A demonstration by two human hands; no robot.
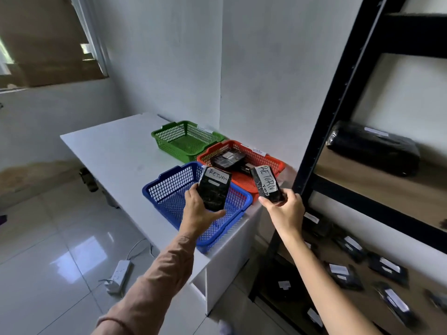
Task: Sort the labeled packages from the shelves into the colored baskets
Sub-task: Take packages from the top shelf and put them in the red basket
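Left hand (198, 209) gripping a RETURN package (214, 191) over blue basket (167, 189); right hand (286, 209) pinching second package (266, 183) beside red basket (273, 162)

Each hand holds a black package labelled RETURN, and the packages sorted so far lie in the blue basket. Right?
No. In the head view the sorted packages lie in the red basket; the blue basket holds none. The left hand and the right hand each do hold a RETURN package.
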